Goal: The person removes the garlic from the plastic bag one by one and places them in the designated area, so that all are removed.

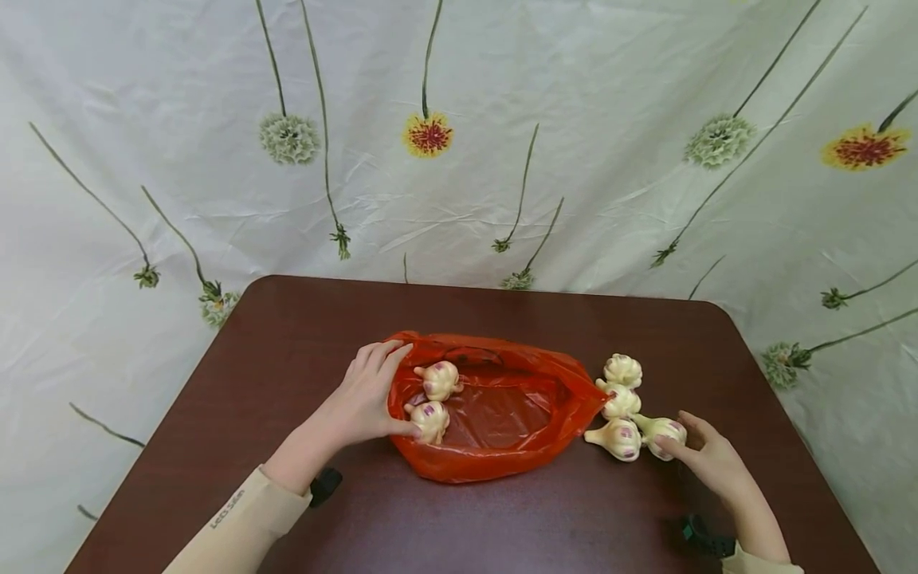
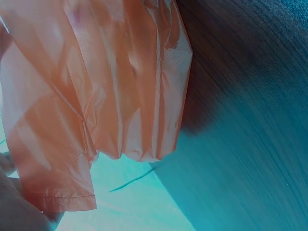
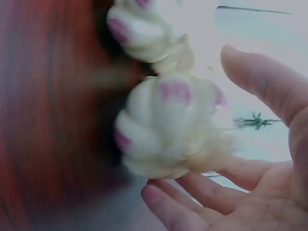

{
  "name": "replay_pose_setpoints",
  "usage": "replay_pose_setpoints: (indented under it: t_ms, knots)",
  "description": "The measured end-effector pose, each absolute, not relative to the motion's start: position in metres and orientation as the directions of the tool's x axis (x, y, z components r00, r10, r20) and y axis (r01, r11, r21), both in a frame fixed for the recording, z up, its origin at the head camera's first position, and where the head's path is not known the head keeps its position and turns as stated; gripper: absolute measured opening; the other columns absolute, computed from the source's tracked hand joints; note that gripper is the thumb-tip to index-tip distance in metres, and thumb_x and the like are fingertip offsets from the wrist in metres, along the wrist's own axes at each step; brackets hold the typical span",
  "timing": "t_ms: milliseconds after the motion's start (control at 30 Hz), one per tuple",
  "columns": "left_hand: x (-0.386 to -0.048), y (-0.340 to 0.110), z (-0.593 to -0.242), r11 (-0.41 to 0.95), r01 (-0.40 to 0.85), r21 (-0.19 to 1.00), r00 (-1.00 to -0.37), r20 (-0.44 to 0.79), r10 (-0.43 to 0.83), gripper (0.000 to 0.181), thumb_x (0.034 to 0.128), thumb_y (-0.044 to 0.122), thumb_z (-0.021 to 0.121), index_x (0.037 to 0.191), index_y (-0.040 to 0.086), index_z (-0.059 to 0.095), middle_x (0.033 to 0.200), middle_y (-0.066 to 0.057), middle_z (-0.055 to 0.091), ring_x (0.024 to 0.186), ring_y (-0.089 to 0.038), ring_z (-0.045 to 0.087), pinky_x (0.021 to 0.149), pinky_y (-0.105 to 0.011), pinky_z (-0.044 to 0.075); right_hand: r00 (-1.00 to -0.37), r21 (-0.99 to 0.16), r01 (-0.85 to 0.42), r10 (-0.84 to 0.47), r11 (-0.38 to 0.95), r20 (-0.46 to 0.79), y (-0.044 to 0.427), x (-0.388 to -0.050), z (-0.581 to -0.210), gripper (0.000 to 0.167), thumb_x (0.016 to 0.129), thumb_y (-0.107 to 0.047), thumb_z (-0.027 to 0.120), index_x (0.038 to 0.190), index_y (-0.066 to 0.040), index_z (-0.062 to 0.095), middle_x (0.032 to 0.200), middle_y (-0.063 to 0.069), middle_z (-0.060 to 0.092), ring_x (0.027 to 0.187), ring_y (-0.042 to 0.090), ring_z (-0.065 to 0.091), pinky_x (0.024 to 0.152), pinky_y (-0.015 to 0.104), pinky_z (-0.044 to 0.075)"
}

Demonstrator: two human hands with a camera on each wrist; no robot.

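A red plastic bag (image 1: 495,466) lies on the table with its mouth spread wide, and two garlic bulbs (image 1: 440,381) rest inside at its left end. My left hand (image 1: 362,399) holds the bag's left rim, thumb and fingers apart along the edge. In the left wrist view the bag's plastic (image 2: 120,86) covers part of that hand. To the right of the bag, several garlic bulbs (image 1: 622,440) sit close together. My right hand (image 1: 710,462) reaches round the nearest bulb (image 3: 168,125). In the right wrist view its thumb stands apart from this bulb, with fingers beside it.
The dark brown table (image 1: 473,526) has rounded far corners. Behind it hangs a pale cloth (image 1: 459,199) printed with flowers. A dark band (image 1: 706,538) sits at the right wrist, and another dark device (image 1: 326,485) at the left.
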State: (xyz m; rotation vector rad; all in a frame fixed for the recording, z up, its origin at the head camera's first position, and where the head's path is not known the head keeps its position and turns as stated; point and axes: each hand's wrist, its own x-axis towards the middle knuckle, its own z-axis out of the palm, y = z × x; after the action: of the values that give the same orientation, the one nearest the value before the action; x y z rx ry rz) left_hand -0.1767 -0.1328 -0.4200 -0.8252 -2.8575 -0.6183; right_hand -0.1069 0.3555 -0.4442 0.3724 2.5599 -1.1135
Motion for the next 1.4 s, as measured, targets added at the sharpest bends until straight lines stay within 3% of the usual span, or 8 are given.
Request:
replay_pose_setpoints:
  t_ms: [167,400,567,733,1000,1167,1400]
  knots:
    - [-0.177,-0.132,-0.418,0.772,0.536,0.341,-0.844,0.208,0.495,0.110,0.0592,0.048,0.092,0.143,-0.002,0.040,0.145,-0.024,0.040,0.130,-0.041,0.034,0.104,-0.060,0.037,-0.945,-0.629,0.283,0.099,0.724,-0.311,0.350,-0.107,-0.434,0.089,0.096,-0.040,0.061,0.149,0.016,0.016,0.150,0.041,0.024,0.135,0.055,0.032,0.104,0.063,0.038]
    - [-0.178,-0.132,-0.417,0.766,0.545,0.342,-0.839,0.207,0.504,0.108,0.0612,0.046,0.091,0.143,-0.002,0.040,0.144,-0.024,0.040,0.130,-0.042,0.033,0.104,-0.061,0.036,-0.989,-0.596,0.137,0.148,0.791,-0.030,0.316,-0.106,-0.402,0.087,0.090,-0.039,0.070,0.149,0.010,0.028,0.150,0.038,0.027,0.135,0.056,0.028,0.101,0.071,0.032]
    - [-0.179,-0.132,-0.416,0.762,0.548,0.345,-0.836,0.204,0.509,0.106,0.0627,0.044,0.091,0.143,-0.002,0.039,0.145,-0.025,0.039,0.129,-0.042,0.033,0.103,-0.061,0.037,-0.966,-0.613,-0.040,0.127,0.789,0.226,0.276,-0.109,-0.377,0.075,0.087,-0.028,0.076,0.145,0.004,0.041,0.149,0.029,0.037,0.136,0.049,0.036,0.101,0.070,0.035]
    - [-0.180,-0.132,-0.415,0.763,0.545,0.348,-0.838,0.193,0.510,0.105,0.0637,0.042,0.090,0.144,-0.002,0.039,0.146,-0.026,0.038,0.129,-0.042,0.033,0.104,-0.061,0.036,-0.937,-0.638,-0.230,0.010,0.735,0.349,0.230,-0.116,-0.367,0.064,0.084,-0.020,0.079,0.140,-0.005,0.052,0.146,0.016,0.048,0.133,0.039,0.046,0.101,0.064,0.042]
    - [-0.180,-0.132,-0.416,0.765,0.539,0.353,-0.842,0.185,0.507,0.104,0.0641,0.041,0.090,0.144,-0.002,0.039,0.146,-0.026,0.038,0.130,-0.043,0.033,0.105,-0.062,0.035,-0.941,-0.675,-0.340,-0.233,0.655,0.248,0.155,-0.135,-0.377,0.058,0.083,-0.029,0.080,0.135,-0.012,0.059,0.136,0.004,0.060,0.128,0.025,0.056,0.103,0.048,0.047]
    - [-0.179,-0.133,-0.417,0.766,0.538,0.351,-0.842,0.189,0.505,0.104,0.0640,0.041,0.091,0.144,-0.002,0.039,0.146,-0.025,0.038,0.130,-0.042,0.032,0.104,-0.062,0.035,-0.927,-0.707,-0.313,-0.365,0.634,0.084,0.122,-0.150,-0.390,0.054,0.087,-0.029,0.076,0.134,-0.011,0.059,0.136,0.005,0.060,0.127,0.026,0.055,0.105,0.048,0.046]
    - [-0.178,-0.134,-0.418,0.766,0.543,0.345,-0.839,0.191,0.509,0.104,0.0644,0.040,0.091,0.144,-0.002,0.039,0.145,-0.025,0.039,0.130,-0.042,0.033,0.104,-0.062,0.036,-0.864,-0.682,-0.346,-0.501,0.644,-0.036,0.104,-0.169,-0.398,0.054,0.088,-0.026,0.075,0.135,-0.006,0.058,0.135,0.011,0.060,0.126,0.029,0.056,0.106,0.047,0.046]
